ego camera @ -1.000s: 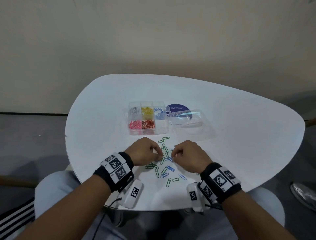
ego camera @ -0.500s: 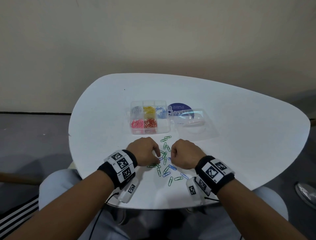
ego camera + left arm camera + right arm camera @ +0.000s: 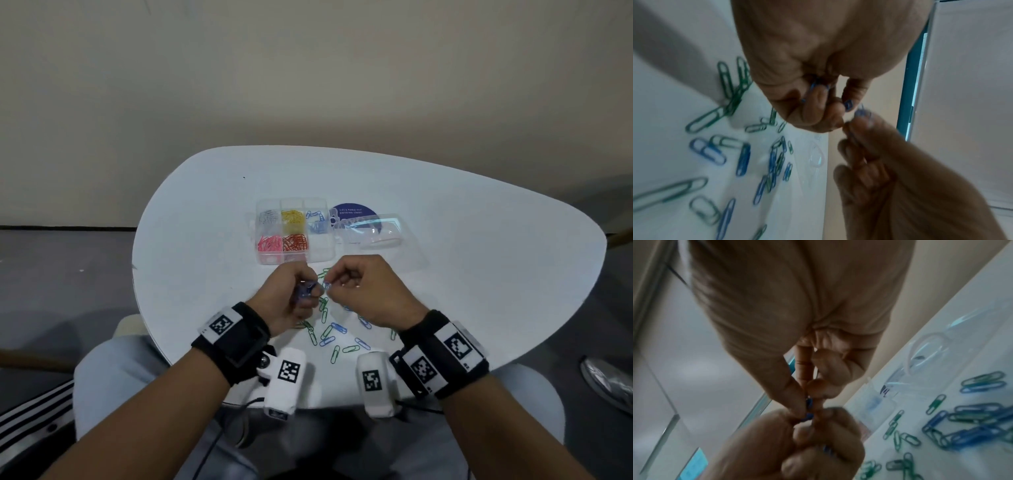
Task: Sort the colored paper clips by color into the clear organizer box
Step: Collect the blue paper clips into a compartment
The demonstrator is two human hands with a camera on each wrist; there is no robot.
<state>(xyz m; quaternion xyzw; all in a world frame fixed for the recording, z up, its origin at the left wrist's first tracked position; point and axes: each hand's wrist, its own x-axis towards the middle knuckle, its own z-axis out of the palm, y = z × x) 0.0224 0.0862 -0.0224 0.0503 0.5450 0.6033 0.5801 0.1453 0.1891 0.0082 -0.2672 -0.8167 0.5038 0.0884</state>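
The left hand (image 3: 291, 298) is curled round a small bunch of blue clips (image 3: 303, 291) above the surface (image 3: 191, 240), the right hand (image 3: 363, 287) pinches one more against it, so blues are being gathered, seemingly bound next for the organizer box (image 3: 318, 255)'s far-right compartment.

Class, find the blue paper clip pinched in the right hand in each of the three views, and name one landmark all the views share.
Head: blue paper clip, centre, between the fists.
Left wrist, right of centre, at the right hand's fingertips.
Right wrist, centre, in the thumb-finger grip.
Shared landmark: loose green and blue clips on the white table.
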